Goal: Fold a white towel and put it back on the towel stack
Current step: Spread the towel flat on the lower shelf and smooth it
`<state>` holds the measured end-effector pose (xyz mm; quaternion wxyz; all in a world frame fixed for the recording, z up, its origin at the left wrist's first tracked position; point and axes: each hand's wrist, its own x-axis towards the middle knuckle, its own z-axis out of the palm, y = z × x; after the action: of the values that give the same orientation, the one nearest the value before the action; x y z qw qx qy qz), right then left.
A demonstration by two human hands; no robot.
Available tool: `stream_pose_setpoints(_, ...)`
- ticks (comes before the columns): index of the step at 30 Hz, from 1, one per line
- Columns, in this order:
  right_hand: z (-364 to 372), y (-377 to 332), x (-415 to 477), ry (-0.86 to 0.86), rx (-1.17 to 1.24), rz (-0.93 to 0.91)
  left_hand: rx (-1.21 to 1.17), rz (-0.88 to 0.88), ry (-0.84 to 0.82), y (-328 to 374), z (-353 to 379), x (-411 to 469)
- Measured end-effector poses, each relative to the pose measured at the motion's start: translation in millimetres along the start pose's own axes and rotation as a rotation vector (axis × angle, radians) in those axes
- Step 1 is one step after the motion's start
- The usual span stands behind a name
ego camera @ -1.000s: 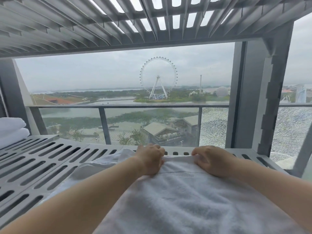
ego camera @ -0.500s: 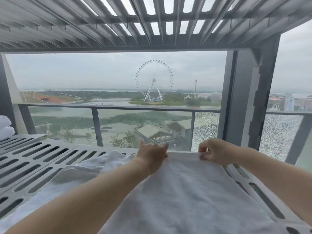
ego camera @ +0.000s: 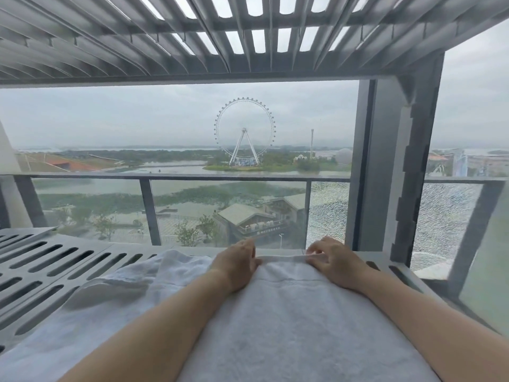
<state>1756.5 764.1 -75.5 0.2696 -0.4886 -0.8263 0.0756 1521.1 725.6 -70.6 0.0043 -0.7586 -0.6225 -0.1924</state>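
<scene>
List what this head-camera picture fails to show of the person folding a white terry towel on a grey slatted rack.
In the head view:
Near end of the white terry towel, cut off by the bottom edge.
Palms of the left hand and right hand gripping its far hem, hidden by the hands' backs.
The grey slatted metal rack under the towel, covered by it.
No towel stack shows inside the frame.

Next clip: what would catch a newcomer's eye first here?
A Ferris wheel stands in the centre distance, beyond the glass railing. Up close, the left hand and right hand grip the far edge of a white towel spread on a slatted shelf.
</scene>
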Motion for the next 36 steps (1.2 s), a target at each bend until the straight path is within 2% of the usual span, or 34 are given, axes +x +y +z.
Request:
stream_pose_setpoints(9, 1, -3, -2, -0.104, -0.086, -0.011, 0.043, 0.028, 0.057, 3, -2, -15)
stream_pose_setpoints(17, -1, -12, -5, -0.031, -0.184, 0.023, 0.045, 0.018, 0.064, 3, -3, -18)
stream_pose_setpoints(20, -4, -19, -7, 0.030, -0.237, -0.098, 0.048, 0.021, 0.093, 2, -4, -20)
stream_pose_setpoints(23, -7, -37, -8, 0.137, -0.254, -0.313, 0.093, 0.143, 0.146, 1, 0, -19)
stream_pose_setpoints(26, -11, -60, -7, 0.168, -0.226, -0.507, -0.025, 0.270, 0.180, 11, 0, -18)
stream_pose_setpoints(28, -18, -73, -7, 0.136, -0.200, -0.551, -0.149, 0.333, 0.183, 20, 2, -18)
stream_pose_setpoints(32, -45, -89, -5, 0.053, -0.061, -0.439, -0.357, 0.290, 0.229, 34, 0, -23)
stream_pose_setpoints(36, -71, -91, -5, -0.073, -0.060, -0.328, -0.335, 0.242, 0.321, 41, -1, -25)
